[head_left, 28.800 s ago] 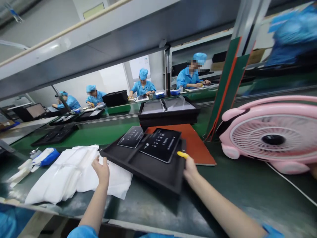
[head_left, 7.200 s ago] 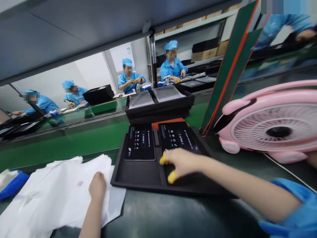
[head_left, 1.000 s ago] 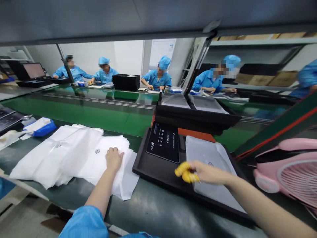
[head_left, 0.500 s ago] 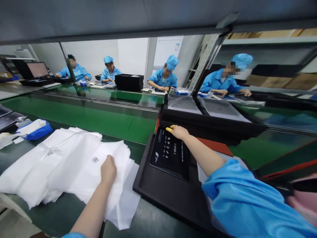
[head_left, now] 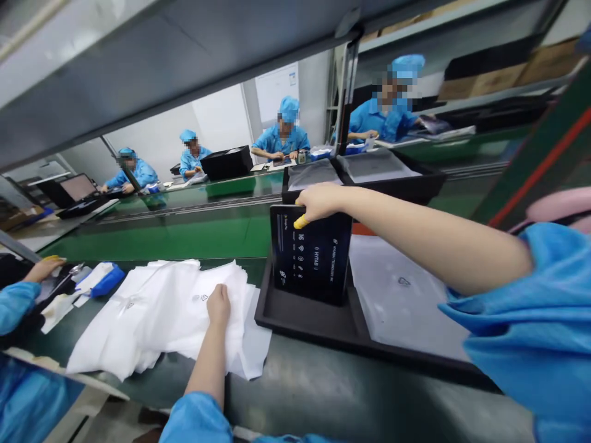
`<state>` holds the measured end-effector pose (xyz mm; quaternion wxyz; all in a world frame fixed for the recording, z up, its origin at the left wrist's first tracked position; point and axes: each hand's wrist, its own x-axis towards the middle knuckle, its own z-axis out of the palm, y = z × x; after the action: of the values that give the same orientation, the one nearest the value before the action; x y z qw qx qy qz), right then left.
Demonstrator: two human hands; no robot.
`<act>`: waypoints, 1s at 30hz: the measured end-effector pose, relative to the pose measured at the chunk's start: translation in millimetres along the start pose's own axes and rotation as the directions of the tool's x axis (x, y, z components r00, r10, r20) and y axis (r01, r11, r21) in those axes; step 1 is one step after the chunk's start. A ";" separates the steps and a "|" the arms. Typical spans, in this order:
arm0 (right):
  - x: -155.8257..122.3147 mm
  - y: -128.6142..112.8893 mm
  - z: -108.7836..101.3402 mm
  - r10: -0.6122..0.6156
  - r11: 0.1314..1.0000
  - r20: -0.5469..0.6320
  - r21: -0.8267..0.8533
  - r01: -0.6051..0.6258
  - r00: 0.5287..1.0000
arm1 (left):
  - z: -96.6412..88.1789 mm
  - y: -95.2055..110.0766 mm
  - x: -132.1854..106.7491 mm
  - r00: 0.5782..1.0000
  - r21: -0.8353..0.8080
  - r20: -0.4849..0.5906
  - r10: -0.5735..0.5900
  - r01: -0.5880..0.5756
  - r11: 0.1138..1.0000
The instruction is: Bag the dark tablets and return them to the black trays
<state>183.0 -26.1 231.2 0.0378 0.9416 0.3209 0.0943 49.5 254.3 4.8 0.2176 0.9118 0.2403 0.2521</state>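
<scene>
My right hand (head_left: 318,202), with yellow finger cots, grips a black tablet (head_left: 310,271) by its top edge. The tablet stands nearly upright, its printed screen side facing me and its lower edge in the left compartment of a black tray (head_left: 305,317). In the tray's right compartment lie frosted plastic bags (head_left: 401,307). My left hand (head_left: 218,304) is closed at the right side of a spread pile of white plastic bags (head_left: 157,314), its fingers pinching at the top one; the fingertips are partly hidden.
Behind the tray, another black tray (head_left: 369,184) holds bagged items. A blue-and-white wipes pack (head_left: 104,278) lies left of the pile, near a co-worker's hand (head_left: 46,267). Beyond runs a green conveyor (head_left: 207,231), with several co-workers opposite. A shelf (head_left: 184,67) hangs overhead.
My right hand has raised the tablet from lying in the tray to nearly upright. My left hand stays on the bags. The view has tilted, and a co-worker's arm now shows at left.
</scene>
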 end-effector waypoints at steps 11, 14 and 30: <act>-196.2 -8.3 30.4 0.525 0.637 -0.481 0.769 0.050 0.702 | -61.8 74.0 -71.9 0.985 -0.466 -0.125 0.116 -0.162 0.870; -232.2 -12.4 67.8 0.764 0.293 -0.362 0.932 0.212 0.534 | -40.8 95.8 -117.4 0.982 -0.569 0.076 0.171 -0.098 0.816; -301.3 -73.1 149.6 0.636 0.294 -0.251 0.953 0.072 0.729 | -4.8 77.1 -137.1 0.895 -0.839 0.434 -0.103 0.443 0.315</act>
<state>-64.4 -154.1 28.9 -0.6210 0.7497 0.1230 0.1926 -31.7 119.6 -0.2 0.7633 0.6017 0.1734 0.1592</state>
